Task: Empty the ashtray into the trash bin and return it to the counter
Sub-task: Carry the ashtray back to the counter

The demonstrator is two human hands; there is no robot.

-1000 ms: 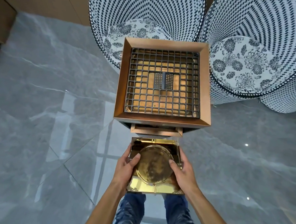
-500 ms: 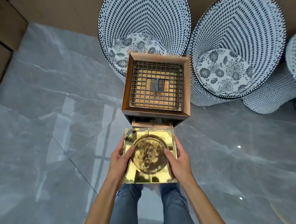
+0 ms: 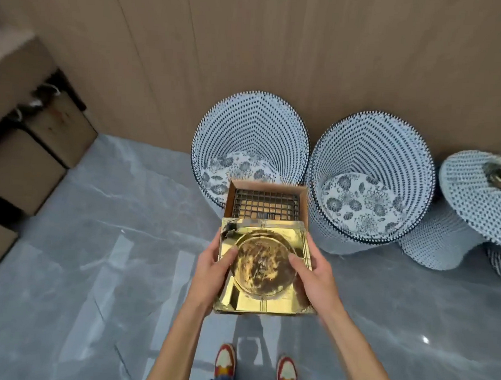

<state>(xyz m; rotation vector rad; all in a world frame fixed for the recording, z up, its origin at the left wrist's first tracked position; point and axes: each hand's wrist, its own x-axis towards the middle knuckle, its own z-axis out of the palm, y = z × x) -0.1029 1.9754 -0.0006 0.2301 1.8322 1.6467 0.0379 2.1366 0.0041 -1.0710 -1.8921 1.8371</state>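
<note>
A square gold ashtray (image 3: pixel 263 302) with a round, stained bowl in its middle is held level in front of me at about waist height. My left hand (image 3: pixel 213 265) grips its left edge with the thumb on top. My right hand (image 3: pixel 314 270) grips its right edge the same way. Just beyond the ashtray stands the copper-coloured square trash bin (image 3: pixel 304 200), its top covered by a dark metal grid. The ashtray's far edge hides the near part of the bin's top.
Two blue-and-white patterned tub chairs (image 3: pixel 252 137) (image 3: pixel 373 155) stand against the wooden wall behind the bin, with a matching round stool (image 3: pixel 472 195) at the right. Wooden cabinets (image 3: pixel 28 149) line the left. The floor is glossy grey marble; my shoes show below.
I have stood up and stepped back: the bin looks smaller and farther. The ashtray has risen with both hands and now overlaps the bin's near edge.
</note>
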